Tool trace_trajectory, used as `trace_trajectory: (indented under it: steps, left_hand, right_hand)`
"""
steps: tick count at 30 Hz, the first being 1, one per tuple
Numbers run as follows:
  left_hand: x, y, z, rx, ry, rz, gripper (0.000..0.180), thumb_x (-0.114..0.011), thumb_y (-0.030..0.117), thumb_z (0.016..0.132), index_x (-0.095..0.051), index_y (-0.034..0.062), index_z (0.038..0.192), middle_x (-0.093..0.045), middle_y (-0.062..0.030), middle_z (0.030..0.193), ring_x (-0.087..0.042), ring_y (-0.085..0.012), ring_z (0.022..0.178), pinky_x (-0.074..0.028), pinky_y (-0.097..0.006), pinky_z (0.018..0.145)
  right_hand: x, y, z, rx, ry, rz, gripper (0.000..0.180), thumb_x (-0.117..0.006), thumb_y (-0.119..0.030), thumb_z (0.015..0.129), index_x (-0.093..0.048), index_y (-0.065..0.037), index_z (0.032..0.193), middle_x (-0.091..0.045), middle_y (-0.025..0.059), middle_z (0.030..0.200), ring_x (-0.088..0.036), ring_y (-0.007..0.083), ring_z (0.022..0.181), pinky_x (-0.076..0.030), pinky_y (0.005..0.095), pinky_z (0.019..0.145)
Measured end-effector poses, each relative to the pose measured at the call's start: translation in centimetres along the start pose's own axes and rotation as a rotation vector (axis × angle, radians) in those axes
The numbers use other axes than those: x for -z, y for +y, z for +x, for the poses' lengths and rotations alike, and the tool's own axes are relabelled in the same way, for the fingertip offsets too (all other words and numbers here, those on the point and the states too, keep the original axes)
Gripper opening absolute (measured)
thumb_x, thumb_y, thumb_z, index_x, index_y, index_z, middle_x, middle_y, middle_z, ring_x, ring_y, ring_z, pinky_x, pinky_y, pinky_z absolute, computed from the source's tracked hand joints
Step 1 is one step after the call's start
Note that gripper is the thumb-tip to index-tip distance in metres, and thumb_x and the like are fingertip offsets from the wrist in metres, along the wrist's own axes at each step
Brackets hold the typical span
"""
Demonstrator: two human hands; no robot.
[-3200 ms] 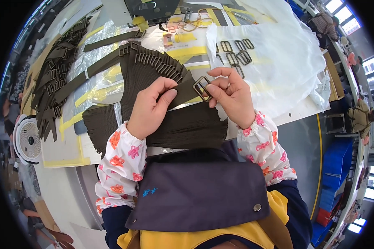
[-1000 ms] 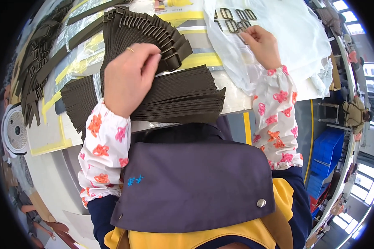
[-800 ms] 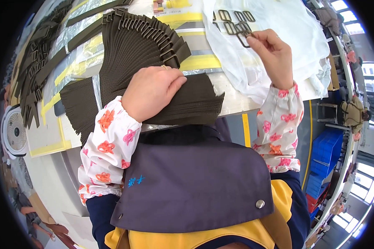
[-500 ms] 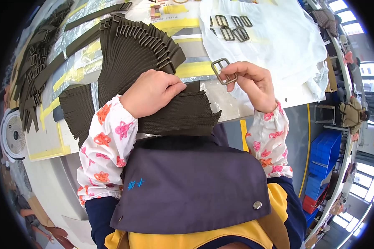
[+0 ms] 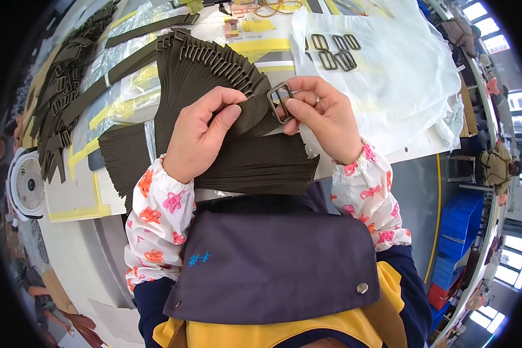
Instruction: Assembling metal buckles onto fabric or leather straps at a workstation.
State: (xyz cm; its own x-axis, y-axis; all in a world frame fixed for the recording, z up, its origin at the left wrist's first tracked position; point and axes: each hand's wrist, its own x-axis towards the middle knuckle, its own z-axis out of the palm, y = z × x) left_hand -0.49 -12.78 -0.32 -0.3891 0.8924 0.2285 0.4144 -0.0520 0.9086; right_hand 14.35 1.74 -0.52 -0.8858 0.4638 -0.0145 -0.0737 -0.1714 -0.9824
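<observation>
My left hand (image 5: 206, 130) pinches a dark olive webbing strap (image 5: 254, 115) near its end, lifted off the pile. Between the fingers of my right hand (image 5: 325, 113) is a bronze slide buckle (image 5: 279, 103), tilted upright against the strap's end. Whether the strap passes through the buckle I cannot tell. Under my hands a thick bundle of straps (image 5: 255, 165) lies on the table, bound by a clear band (image 5: 149, 141). Beyond it, straps fitted with buckles (image 5: 217, 66) fan out in a row.
Several loose buckles (image 5: 333, 52) lie on a white plastic sheet (image 5: 388, 87) at the right. More buckled straps (image 5: 61, 87) are heaped at the far left. A white fan (image 5: 29, 184) stands beside the table's left edge. Blue bins (image 5: 461, 226) are on the floor at right.
My right hand has brought the buckle leftward to the strap. My left hand has lifted a strap end from the bundle. The view has shifted slightly.
</observation>
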Motion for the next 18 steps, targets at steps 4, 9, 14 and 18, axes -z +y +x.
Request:
trace_trajectory:
  steps: [4,9,14,18]
  left_hand:
    - [0.5,-0.5,-0.3,0.057,-0.06,-0.165,0.012,-0.049,0.007,0.087,-0.052,-0.0005,0.096,-0.054,0.0009,0.08,-0.046,-0.0047,0.073,-0.038,-0.018,0.068]
    - [1.0,-0.9,-0.3,0.06,-0.039,-0.325,0.013,-0.048,0.009,0.088,-0.051,0.0002,0.098,-0.053,0.0028,0.08,-0.044,-0.0032,0.073,-0.037,-0.017,0.069]
    - [1.0,-0.9,-0.3,0.065,0.085,-0.317,0.013,-0.047,0.01,0.089,-0.051,0.0009,0.097,-0.052,0.0039,0.08,-0.044,-0.0021,0.073,-0.036,-0.016,0.068]
    - [0.5,-0.5,-0.3,0.049,0.045,-0.323,0.014,-0.048,0.008,0.087,-0.051,0.0008,0.099,-0.053,0.002,0.078,-0.045,-0.0031,0.071,-0.038,-0.017,0.066]
  right_hand:
    - [-0.8,-0.3,0.8,-0.005,0.01,-0.033,0.021,-0.052,-0.004,0.084,-0.049,0.004,0.103,-0.061,0.0084,0.079,-0.055,0.0096,0.057,-0.045,0.02,0.054]
    - [-0.7,1.1,1.1,0.038,-0.029,-0.549,0.016,-0.051,-0.002,0.083,-0.053,0.003,0.097,-0.06,0.0045,0.072,-0.052,0.0069,0.053,-0.042,0.0183,0.049]
    - [-0.4,-1.0,1.4,0.038,0.009,-0.067,0.015,-0.05,-0.005,0.085,-0.052,0.003,0.098,-0.061,0.0068,0.072,-0.051,0.0058,0.052,-0.042,0.0182,0.048]
    - [-1.9,-1.4,1.5,-0.049,-0.085,-0.169,0.015,-0.049,-0.006,0.086,-0.05,0.002,0.099,-0.06,0.0067,0.072,-0.051,0.0058,0.052,-0.042,0.0171,0.049]
